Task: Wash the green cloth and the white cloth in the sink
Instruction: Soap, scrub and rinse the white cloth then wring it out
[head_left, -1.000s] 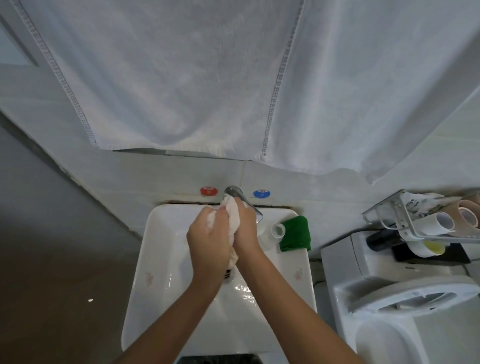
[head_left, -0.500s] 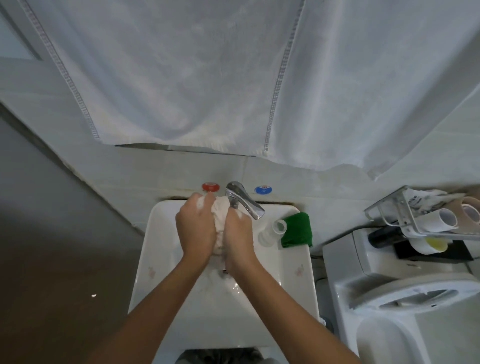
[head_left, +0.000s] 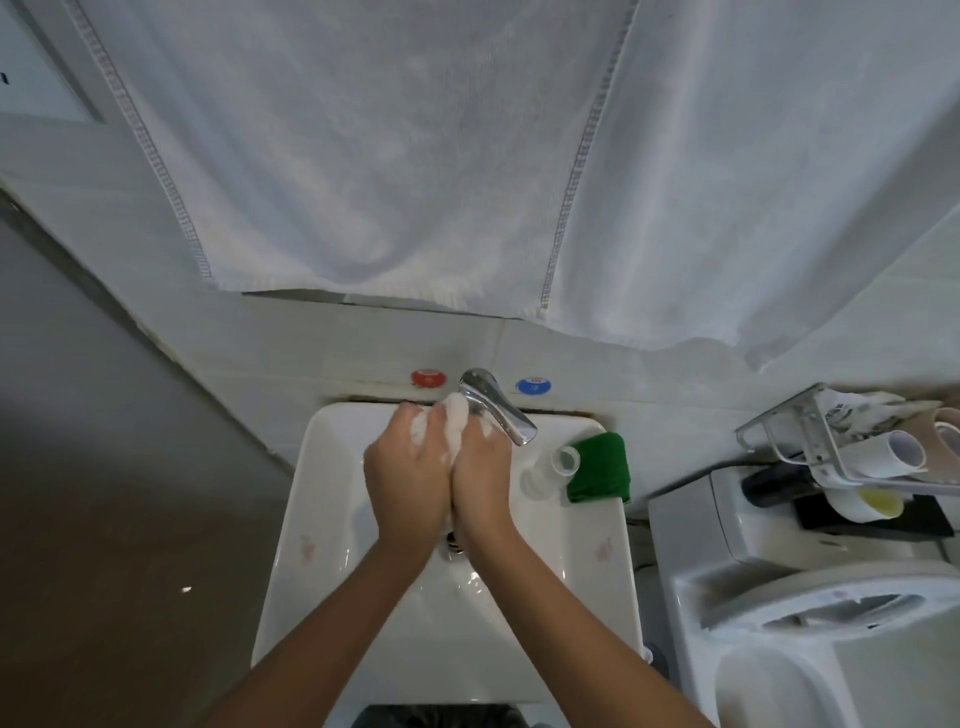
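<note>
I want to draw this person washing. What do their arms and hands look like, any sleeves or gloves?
No sleeves show and there are no gloves. Both forearms are bare, with no watch, bracelet or rings. White soap foam clings to the left hand and right hand.

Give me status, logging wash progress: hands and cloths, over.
Left hand and right hand both gripping white cloth over sink. Green cloth on rim, untouched. Nothing in the way.

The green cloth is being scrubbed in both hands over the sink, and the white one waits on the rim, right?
Swapped. The head view shows the left hand and right hand scrubbing the white cloth over the sink, while the green cloth waits on the rim.
</note>
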